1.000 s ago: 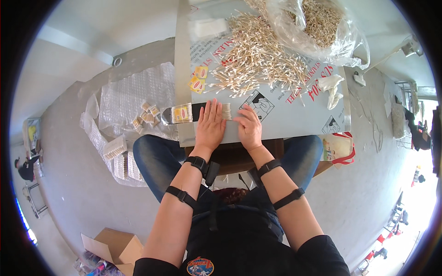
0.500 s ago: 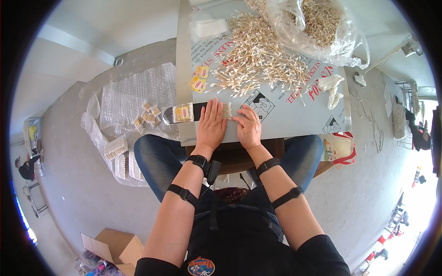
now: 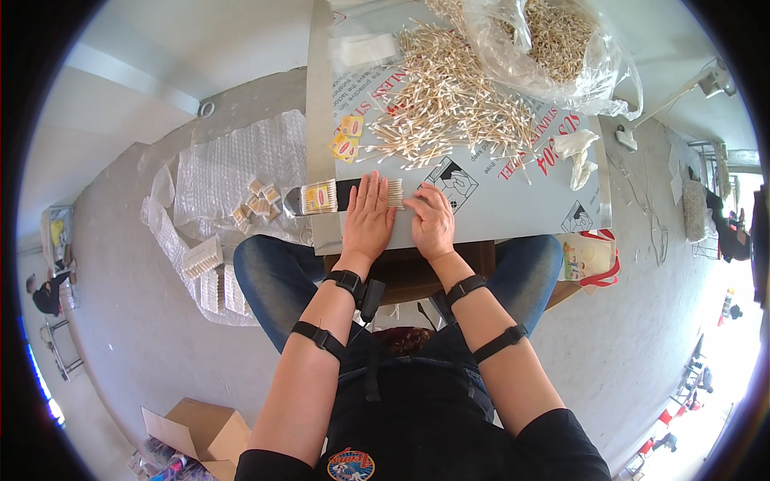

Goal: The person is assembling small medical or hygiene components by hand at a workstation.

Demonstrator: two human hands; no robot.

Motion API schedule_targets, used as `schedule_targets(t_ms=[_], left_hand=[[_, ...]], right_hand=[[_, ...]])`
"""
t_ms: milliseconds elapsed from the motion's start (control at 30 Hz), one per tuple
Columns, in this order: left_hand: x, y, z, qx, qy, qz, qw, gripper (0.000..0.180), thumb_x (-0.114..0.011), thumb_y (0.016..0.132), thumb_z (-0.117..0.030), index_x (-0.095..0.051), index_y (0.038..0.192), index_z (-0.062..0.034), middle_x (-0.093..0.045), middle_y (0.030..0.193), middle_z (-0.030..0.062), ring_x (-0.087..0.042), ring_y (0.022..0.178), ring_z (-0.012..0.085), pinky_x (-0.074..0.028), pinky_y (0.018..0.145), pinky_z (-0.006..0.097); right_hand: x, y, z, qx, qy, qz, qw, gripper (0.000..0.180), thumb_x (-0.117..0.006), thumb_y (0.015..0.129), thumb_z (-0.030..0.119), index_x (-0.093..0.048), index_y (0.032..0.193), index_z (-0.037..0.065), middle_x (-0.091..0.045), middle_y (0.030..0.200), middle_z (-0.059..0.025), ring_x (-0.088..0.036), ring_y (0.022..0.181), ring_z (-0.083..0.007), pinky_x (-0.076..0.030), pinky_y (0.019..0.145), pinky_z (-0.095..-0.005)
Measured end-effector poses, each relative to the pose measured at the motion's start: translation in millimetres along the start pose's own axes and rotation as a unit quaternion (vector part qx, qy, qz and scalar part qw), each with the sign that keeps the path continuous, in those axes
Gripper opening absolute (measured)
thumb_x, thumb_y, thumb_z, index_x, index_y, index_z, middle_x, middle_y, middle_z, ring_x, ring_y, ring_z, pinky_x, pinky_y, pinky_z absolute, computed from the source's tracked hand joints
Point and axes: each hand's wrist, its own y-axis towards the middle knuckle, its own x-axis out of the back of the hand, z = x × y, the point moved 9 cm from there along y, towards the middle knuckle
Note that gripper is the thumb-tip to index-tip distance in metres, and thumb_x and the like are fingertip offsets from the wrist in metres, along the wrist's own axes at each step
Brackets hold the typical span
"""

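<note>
left hand [image 3: 367, 218]: flat, fingers spread, palm pressing down on a small row of cotton swabs [image 3: 395, 192] at the near edge of the desk [image 3: 513, 210]; grips nothing
right hand [image 3: 433, 220]: flat too, fingers loosely curled, touching the desk just beside the swab row; grips nothing
swab row: between the two hands, mostly hidden under left fingers, only its right end shows
filled packet [image 3: 319, 197]: just left of the left hand, lying on the desk's left rim
loose swab pile [image 3: 449, 104]: well behind the hands, spread toward the plastic bag [image 3: 553, 48]
risk 1: row sits near the front edge; a push toward the body could roll swabs off onto the lap
risk 2: uneven palm pressure could skew or scatter the aligned row
risk 3: packet on the rim could get nudged off onto the bubble wrap [image 3: 241, 176] on the floor
risk 4: pile could spill into the row if bumped
</note>
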Motion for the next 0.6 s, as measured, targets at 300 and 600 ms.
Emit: schedule_targets(t_ms=[300, 600], left_hand=[[1.3, 0.2, -0.6, 0.003, -0.004, -0.001, 1.0, 0.059, -0.048, 0.097, -0.03, -0.034, 0.148, -0.0024, -0.03, 0.156, 0.0158, -0.028, 0.145, 0.0326, -0.022, 0.118, 0.047], [1.0, 0.1, -0.7, 0.005, -0.01, 0.004, 1.0, 0.059, -0.048, 0.097, -0.029, -0.034, 0.148, -0.0021, -0.031, 0.156, 0.0161, -0.027, 0.145, 0.0327, -0.022, 0.119, 0.046]], right_hand=[[-1.9, 1.0, 1.3, -0.01, -0.022, 0.013, 1.0, 0.035, -0.059, 0.071, -0.001, -0.072, 0.101, 0.013, -0.06, 0.108, -0.0066, -0.053, 0.121, -0.0286, -0.043, 0.101, -0.0427], [-1.1, 2.0, 3.5, -0.009, -0.039, 0.004, 0.999, 0.038, -0.058, 0.072, 0.0, -0.071, 0.105, 0.014, -0.059, 0.108, -0.0066, -0.053, 0.12, -0.0285, -0.043, 0.1, -0.0428]])
